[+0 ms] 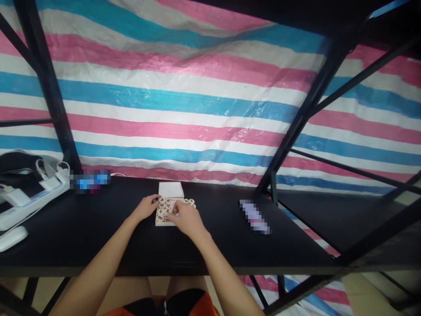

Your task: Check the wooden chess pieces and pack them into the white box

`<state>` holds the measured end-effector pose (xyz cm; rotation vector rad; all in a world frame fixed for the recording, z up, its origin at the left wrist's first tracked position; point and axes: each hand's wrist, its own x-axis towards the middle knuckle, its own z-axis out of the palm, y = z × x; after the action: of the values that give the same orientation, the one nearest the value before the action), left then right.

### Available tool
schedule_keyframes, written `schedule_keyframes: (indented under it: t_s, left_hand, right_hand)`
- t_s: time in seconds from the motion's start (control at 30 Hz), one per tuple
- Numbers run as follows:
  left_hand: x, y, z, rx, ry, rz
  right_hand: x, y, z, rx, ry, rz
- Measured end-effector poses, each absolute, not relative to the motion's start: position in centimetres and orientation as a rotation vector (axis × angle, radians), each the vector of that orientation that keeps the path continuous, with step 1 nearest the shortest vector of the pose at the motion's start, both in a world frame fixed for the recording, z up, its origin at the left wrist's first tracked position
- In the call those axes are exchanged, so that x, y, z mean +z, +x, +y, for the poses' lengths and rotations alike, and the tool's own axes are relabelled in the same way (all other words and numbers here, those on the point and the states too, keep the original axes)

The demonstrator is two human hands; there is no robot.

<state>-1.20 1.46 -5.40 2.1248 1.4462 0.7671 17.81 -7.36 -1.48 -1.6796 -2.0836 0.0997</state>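
A small white box (164,224) lies on the black desk, its lid (171,190) folded back on the far side. Round cream xiangqi pieces (160,211) with dark characters fill its left part in rows. My left hand (145,208) is at the box's left edge, thumb and fingertips bent against it. Over the right part of the box, my right hand (189,219) has its thumb and fingers closed around a piece, which they partly cover. Several loose pieces (191,202) lie on the desk just past my right hand, partly hidden by it.
A blurred phone-like object (255,217) lies to the right. On the left are a white power strip (39,199) with plugs, a white rounded case (13,238) and a blurred blue item (94,180). Black metal posts and a striped sheet (184,109) stand behind the desk (217,245).
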Motion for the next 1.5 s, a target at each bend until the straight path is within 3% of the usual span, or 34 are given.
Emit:
schedule_keyframes:
  t_s: [0.3, 0.77, 1.07, 1.27, 1.5]
  left_hand:
    - [-5.2, -1.1, 1.3, 0.757, 2.118, 1.477]
    - [-5.1, -1.1, 1.1, 0.763, 2.028, 1.448]
    - [-4.8, -0.9, 0.8, 0.772, 2.003, 1.456]
    - [-4.9, -1.0, 1.0, 0.774, 2.009, 1.442]
    - [-4.8, -0.9, 0.8, 0.767, 2.006, 1.426]
  right_hand:
    - [-4.9, 28.6, -1.4, 0.204, -1.700, -1.901]
    - [-8.1, 28.9, -0.5, 0.152, -1.623, -1.960]
    - [-5.8, 26.6, -2.4, 0.027, -1.549, -1.946]
    - [-3.9, 20.0, -3.9, 0.038, -1.323, -2.250]
    - [-2.5, 17.2, -3.6, 0.047, -1.379, -2.362]
